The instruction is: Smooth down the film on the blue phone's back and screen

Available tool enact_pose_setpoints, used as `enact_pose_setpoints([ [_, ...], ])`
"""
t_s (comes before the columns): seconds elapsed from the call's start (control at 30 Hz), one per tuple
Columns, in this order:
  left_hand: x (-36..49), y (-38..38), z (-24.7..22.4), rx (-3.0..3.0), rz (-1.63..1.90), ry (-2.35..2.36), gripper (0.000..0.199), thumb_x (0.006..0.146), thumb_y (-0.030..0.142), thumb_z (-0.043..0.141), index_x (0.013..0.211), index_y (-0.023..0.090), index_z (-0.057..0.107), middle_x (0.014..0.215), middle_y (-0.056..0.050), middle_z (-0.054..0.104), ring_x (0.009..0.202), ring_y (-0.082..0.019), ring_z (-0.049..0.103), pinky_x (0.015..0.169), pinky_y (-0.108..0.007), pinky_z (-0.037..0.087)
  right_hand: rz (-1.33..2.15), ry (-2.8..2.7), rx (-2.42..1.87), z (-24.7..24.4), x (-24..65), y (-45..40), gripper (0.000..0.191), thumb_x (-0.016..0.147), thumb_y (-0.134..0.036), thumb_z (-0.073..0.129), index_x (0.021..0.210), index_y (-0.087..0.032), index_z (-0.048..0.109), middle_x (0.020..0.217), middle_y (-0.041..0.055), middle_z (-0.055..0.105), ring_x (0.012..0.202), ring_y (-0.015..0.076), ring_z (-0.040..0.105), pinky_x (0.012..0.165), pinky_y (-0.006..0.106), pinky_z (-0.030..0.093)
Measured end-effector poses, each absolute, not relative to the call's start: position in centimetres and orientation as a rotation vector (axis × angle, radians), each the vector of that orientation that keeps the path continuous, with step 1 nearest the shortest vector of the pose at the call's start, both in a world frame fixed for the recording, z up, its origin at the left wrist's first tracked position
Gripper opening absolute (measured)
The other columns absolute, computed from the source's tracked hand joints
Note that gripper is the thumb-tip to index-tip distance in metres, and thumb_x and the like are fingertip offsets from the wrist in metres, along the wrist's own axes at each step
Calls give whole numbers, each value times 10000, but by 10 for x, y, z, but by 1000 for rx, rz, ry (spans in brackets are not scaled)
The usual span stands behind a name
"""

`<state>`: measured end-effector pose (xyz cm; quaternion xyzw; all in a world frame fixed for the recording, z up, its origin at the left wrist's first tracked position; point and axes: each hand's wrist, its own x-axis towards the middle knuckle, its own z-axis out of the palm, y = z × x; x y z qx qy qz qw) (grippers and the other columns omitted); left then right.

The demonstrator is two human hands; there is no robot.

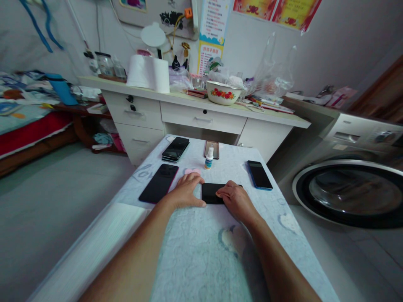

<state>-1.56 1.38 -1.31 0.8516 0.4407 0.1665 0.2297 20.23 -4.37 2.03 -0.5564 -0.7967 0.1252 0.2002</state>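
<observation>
A black phone [209,193] lies sideways on the cloth-covered table [195,256]. My left hand [188,191] is at its left end, thumb and fingers spread apart around that edge. My right hand [235,198] rests on the phone's right part with its fingers bunched together; whatever they pinch is too small to make out. Left of my left hand lies a larger dark phone [159,183] with a pinkish edge. A small white spray bottle [209,158] stands beyond the black phone, in front of a brownish phone case [215,147].
A stack of phones [176,149] sits at the table's far left, and a blue-edged phone [260,175] at the right. Behind is a white desk [204,119] with a flowered bowl [223,93] and paper rolls [147,73]. A washing machine [352,142] stands right.
</observation>
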Motion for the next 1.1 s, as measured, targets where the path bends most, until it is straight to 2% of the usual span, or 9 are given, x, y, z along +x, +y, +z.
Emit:
enact_pose_setpoints([
  [0.37, -15, 13, -12, 2338, 462, 1213, 668, 529, 463, 763, 1118, 279, 508, 1343, -46, 393, 1290, -312, 336, 1048, -420, 306, 500, -2331, -1295, 25, 194, -49, 248, 811, -65, 534, 854, -213, 727, 798, 15, 640, 770, 116, 570, 685, 209, 418],
  [0.7, -16, 13, -13, 2350, 451, 1227, 690, 543, 467, 765, 1146, 269, 493, 1350, -61, 386, 1277, -301, 353, 1054, -415, 309, 217, -2216, -1656, 16, 202, -42, 257, 882, -159, 485, 954, -238, 719, 915, 32, 593, 792, 117, 583, 724, 211, 397],
  [1.1, -15, 13, -12, 2361, 427, 1223, 691, 546, 459, 772, 1147, 267, 492, 1341, -56, 393, 1286, -294, 341, 1057, -403, 310, 6, -2098, -1978, 13, 199, -31, 289, 938, -236, 406, 1002, -253, 687, 983, 43, 591, 784, 133, 566, 656, 226, 352],
])
